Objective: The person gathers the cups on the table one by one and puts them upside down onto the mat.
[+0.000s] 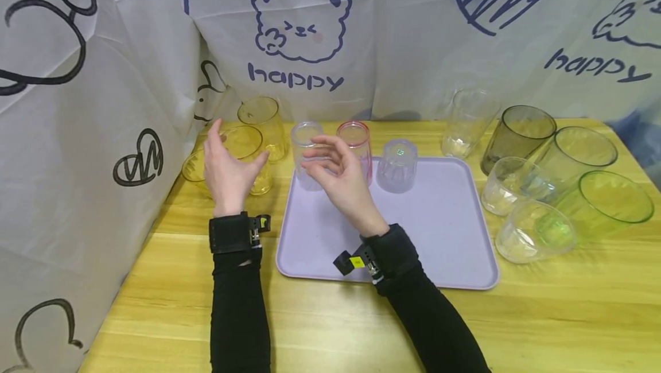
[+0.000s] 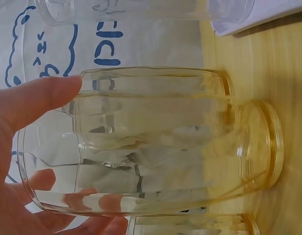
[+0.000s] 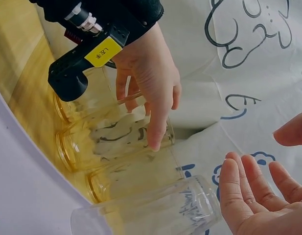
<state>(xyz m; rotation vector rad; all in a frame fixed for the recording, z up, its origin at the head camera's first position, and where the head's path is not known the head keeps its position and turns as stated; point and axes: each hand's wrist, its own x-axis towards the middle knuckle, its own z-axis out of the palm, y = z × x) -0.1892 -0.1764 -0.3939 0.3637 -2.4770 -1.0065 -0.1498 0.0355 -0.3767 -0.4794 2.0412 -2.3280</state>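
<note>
My left hand (image 1: 227, 181) reaches around the top of a yellow glass (image 2: 155, 142) that stands on the table. The thumb lies along the near side of its rim, and the fingers curve round the far side, partly seen through the glass. Two more yellow glasses stand close by, one behind (image 1: 260, 123) and one to the left (image 1: 193, 167). My right hand (image 1: 346, 183) hovers above the purple tray (image 1: 428, 247), fingers loosely bent and holding nothing. Beside its fingertips stands a tall clear glass (image 3: 151, 210), partly hidden by the hand in the head view.
A pink-rimmed glass (image 1: 365, 155) and a short purplish tumbler (image 1: 397, 166) are on the tray's back part. To the right stand several glasses, among them a grey one (image 1: 511, 143), a green one (image 1: 609, 206) and a clear one (image 1: 527, 235). White printed cloth (image 1: 413, 46) hangs behind.
</note>
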